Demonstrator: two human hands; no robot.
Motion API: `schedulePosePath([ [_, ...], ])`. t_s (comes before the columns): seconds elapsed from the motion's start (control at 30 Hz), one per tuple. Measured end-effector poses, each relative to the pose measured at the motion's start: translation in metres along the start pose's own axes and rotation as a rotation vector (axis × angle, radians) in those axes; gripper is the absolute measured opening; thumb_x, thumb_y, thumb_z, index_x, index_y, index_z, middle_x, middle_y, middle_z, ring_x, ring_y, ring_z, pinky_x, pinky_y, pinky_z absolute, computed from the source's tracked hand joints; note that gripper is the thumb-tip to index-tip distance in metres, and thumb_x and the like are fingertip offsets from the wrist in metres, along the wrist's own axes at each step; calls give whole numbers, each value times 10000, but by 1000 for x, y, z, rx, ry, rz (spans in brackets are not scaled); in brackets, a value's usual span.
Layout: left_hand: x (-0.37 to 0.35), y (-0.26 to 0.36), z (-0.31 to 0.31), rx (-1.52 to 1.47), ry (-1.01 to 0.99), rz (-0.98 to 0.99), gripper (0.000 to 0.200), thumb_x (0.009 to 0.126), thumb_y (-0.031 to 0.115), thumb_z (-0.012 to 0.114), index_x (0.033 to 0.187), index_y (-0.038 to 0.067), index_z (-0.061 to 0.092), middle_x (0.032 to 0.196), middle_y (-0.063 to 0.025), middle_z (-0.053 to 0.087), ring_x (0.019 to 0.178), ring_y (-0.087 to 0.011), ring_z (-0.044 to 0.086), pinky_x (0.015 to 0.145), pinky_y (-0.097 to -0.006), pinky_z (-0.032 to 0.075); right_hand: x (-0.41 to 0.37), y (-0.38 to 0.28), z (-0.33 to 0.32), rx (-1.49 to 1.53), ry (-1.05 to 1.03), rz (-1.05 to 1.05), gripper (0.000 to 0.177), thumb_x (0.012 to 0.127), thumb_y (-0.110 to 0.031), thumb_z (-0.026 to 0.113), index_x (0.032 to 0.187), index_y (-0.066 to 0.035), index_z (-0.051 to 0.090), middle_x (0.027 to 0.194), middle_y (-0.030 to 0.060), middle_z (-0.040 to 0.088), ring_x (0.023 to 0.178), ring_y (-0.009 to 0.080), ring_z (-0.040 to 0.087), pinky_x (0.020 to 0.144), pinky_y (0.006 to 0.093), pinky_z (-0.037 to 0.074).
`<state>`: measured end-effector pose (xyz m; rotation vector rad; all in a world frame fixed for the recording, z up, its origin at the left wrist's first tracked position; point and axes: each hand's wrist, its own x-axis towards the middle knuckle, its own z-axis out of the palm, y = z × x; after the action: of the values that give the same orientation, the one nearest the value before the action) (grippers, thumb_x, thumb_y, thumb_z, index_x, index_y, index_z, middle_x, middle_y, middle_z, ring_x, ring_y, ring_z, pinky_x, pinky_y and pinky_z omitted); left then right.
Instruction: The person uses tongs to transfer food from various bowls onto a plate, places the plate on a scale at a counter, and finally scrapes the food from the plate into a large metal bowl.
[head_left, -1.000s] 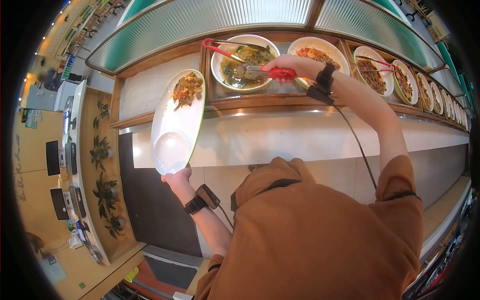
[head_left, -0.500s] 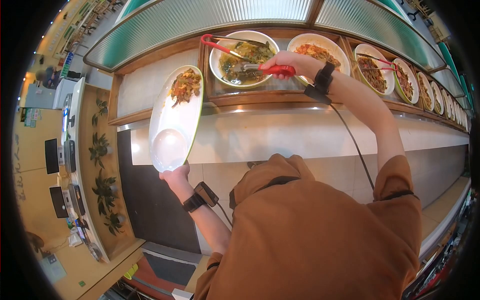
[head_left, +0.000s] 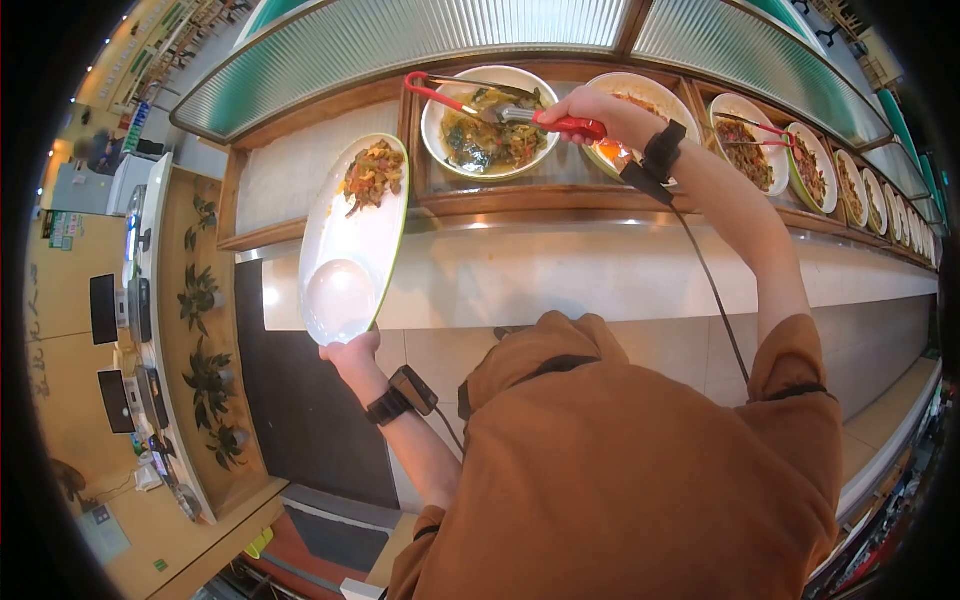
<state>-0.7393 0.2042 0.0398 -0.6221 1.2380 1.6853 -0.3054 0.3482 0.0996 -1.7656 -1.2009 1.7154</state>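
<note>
My left hand (head_left: 352, 350) grips the lower end of a long white oval plate (head_left: 325, 235) with a green edge, held tilted beside the counter. A mound of mixed cooked food (head_left: 373, 175) with red and yellow bits lies at its far end; the round hollow at the near end holds no food. My right hand (head_left: 610, 115) is closed around the red handle of metal serving tongs (head_left: 522, 115), whose tips are hidden in leafy greens in broth (head_left: 480, 140). These fill a white bowl (head_left: 432, 150). Another red-handled pair of tongs (head_left: 413, 82) rests across the bowl's left side.
A wooden-framed counter (head_left: 600, 200) carries a row of dishes, among them a reddish stew bowl (head_left: 685, 105) and a bowl with red tongs (head_left: 770, 185). Ribbed glass panels (head_left: 450, 30) rise behind. Potted plants (head_left: 200, 290) and monitors (head_left: 103, 310) stand at left. Cables hang from both wrists.
My right hand has shifted slightly right and up, drawing the tongs up a little among the greens. The plate and my left hand have barely moved.
</note>
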Motion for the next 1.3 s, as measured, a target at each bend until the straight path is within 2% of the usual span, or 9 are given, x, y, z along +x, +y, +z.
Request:
schedulePosePath([
  [0.13,-13,-2,5,-12,35,1,423,963,280,295,1194,78,586,1197,-59,617,1087,-235,594,879,-366,532,-7,-1,4,3,-14,47,209,841,-200,668,870,3,629,638,43,601,449,79,521,409,183,420],
  [0.43,-14,0,4,85,-37,36,388,961,235,361,1290,72,488,1284,-64,560,1151,-221,553,939,-369,499,-2,-34,16,-20,-37,-57,191,840,-217,658,868,-28,640,615,23,592,434,76,516,367,192,367],
  [0.57,24,2,-11,427,-164,142,397,963,241,355,1301,67,471,1281,-61,563,1158,-216,549,951,-368,491,-3,-50,46,58,-250,-189,236,862,-258,639,897,-26,625,614,28,583,431,60,506,361,198,364],
  [0.7,-4,2,0,84,-86,18,400,965,261,343,1286,72,489,1277,-55,565,1155,-219,551,947,-364,496,12,-57,87,-13,-339,-160,230,838,-228,665,915,-13,641,618,20,587,426,61,506,359,194,368],
  [0.73,-16,1,5,10,-55,7,400,966,266,338,1279,75,498,1277,-53,566,1154,-219,551,945,-362,498,16,-56,98,-33,-298,-197,214,803,-215,694,818,-6,651,595,30,584,421,69,498,358,200,354],
  [0.87,3,2,1,230,-80,67,395,966,269,322,1233,86,548,1259,-51,578,1138,-228,563,932,-376,510,16,-57,126,-344,-203,-260,262,738,-202,698,616,16,619,513,58,555,404,119,473,375,252,348],
  [0.97,-17,1,8,30,-41,-13,405,967,282,304,1205,95,575,1237,-54,592,1120,-237,575,921,-393,516,30,-47,138,-515,-159,-398,278,686,-201,689,573,37,598,507,74,552,401,146,479,383,287,358],
  [1.17,44,10,-14,170,-164,-62,434,969,308,274,1196,108,586,1213,-62,605,1091,-246,595,897,-392,531,3,-64,140,-475,-185,-374,286,673,-206,687,597,54,595,514,80,545,391,146,473,369,282,340],
  [1.3,26,7,-7,109,-154,-52,405,967,280,305,1202,98,581,1211,-61,608,1091,-240,595,900,-394,528,2,-63,134,-370,-255,-307,300,708,-230,698,623,40,599,510,63,518,376,124,454,353,251,322],
])
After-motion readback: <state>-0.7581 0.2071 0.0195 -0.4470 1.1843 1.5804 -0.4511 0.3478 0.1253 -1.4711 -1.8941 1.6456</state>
